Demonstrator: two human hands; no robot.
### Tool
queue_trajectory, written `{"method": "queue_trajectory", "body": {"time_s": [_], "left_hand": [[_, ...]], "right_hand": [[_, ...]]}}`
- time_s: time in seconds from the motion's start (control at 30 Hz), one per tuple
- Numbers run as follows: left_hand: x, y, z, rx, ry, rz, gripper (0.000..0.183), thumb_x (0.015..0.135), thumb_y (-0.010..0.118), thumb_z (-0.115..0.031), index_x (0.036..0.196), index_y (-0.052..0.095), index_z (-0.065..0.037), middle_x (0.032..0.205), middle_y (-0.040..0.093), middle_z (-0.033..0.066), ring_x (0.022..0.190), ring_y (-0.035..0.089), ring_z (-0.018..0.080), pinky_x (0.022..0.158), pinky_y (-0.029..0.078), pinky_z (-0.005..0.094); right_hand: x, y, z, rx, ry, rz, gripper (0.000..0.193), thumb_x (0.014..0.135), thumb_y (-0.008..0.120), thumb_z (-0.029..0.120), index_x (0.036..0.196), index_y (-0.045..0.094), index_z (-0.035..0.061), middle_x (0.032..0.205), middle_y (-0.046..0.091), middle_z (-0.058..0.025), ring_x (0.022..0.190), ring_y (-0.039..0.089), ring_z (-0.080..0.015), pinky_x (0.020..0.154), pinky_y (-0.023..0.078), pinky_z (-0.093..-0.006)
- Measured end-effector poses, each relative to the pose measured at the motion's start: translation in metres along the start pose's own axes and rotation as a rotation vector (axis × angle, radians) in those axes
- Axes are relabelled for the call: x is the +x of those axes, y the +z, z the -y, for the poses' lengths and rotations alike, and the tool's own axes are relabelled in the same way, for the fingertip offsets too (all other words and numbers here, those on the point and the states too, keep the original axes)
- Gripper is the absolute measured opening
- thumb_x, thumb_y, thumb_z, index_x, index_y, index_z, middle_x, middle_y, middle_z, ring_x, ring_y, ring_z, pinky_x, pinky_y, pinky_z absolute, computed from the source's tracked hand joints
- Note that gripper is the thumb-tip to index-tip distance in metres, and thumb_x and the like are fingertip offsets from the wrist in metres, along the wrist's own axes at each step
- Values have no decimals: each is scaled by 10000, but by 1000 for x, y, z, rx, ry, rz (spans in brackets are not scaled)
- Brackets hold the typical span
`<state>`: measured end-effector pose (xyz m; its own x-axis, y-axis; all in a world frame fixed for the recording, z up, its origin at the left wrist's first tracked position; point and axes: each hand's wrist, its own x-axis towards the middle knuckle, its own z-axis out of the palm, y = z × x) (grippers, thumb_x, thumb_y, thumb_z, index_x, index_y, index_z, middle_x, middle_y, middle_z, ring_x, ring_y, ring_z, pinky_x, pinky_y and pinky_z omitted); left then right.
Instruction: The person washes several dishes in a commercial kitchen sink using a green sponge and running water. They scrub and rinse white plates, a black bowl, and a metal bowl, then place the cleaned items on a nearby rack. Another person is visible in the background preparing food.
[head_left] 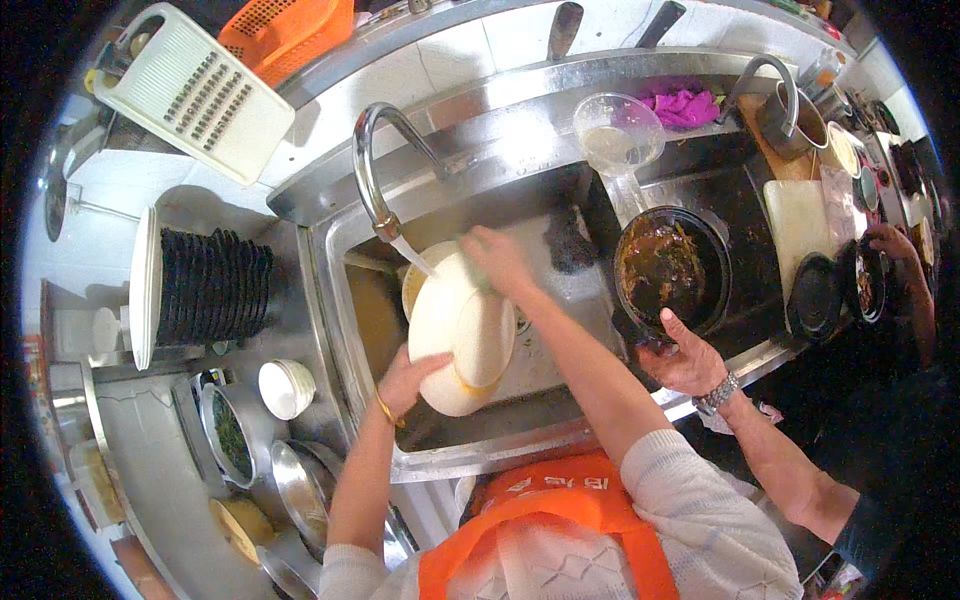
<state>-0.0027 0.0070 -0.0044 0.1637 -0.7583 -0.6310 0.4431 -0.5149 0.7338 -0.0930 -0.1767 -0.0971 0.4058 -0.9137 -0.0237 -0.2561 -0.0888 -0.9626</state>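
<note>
A cream oval plate [436, 325] is tilted in the sink under running water from the curved faucet [368, 170]. More cream dishware overlaps it, its exact shape unclear. My left hand [408, 380], with a yellow bangle at the wrist, grips the plate's lower left edge, thumb over the face. At the upper right edge of the dishes, my right hand [497, 262] is closed and slightly blurred. A bit of green shows under its fingers, mostly hidden. The steel sink basin [575, 345] lies beneath, with a dark scrubber-like clump [570, 242] beside my right hand.
Another person's hand [690, 362], with a metal watch, reaches beside a black bowl [672, 270] of food scraps. A clear plastic dipper [618, 135] and purple cloth [684, 108] lie behind. Black plates [215, 285] stack at left near a white bowl [287, 388] and pots.
</note>
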Motion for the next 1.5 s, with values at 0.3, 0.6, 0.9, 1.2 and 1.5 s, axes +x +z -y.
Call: {"method": "queue_trajectory", "body": {"time_s": [0.3,0.6,0.9,1.2,1.5], "left_hand": [[-8,-7,-25,68,121,21,496,684,672,-30,1151,504,-18,1029,600,98,909,592,208,795,479,334],[-4,-16,-34,-48,-95,85,460,728,601,-30,1171,482,12,1079,579,111,961,576,240,838,459,350],[-1,-27,-11,-327,192,-154,455,751,578,-48,1185,462,17,1110,560,123,1002,553,245,873,447,355],[23,-19,-5,-358,401,-251,437,781,574,-27,1198,443,-3,1102,551,108,978,553,221,845,452,326],[-20,-35,-4,-125,180,-148,451,748,539,26,1192,461,11,1155,534,103,1057,519,245,892,434,351]], "right_hand": [[11,5,11,467,282,193,518,744,610,375,1054,561,-37,969,604,-209,914,579,-313,810,442,-375],[24,11,-8,26,21,370,607,756,552,442,1077,552,-73,1060,579,-229,941,581,-328,833,445,-355],[-49,-11,-32,117,196,173,500,787,543,311,1104,505,-74,1051,549,-248,989,526,-349,884,400,-380],[-106,22,53,-43,-173,111,455,827,500,190,1204,403,-47,1241,380,-273,1148,395,-387,940,357,-414],[1,4,-6,178,-71,185,339,810,540,174,1106,534,9,1179,483,-174,1098,457,-324,931,365,-366]]}}
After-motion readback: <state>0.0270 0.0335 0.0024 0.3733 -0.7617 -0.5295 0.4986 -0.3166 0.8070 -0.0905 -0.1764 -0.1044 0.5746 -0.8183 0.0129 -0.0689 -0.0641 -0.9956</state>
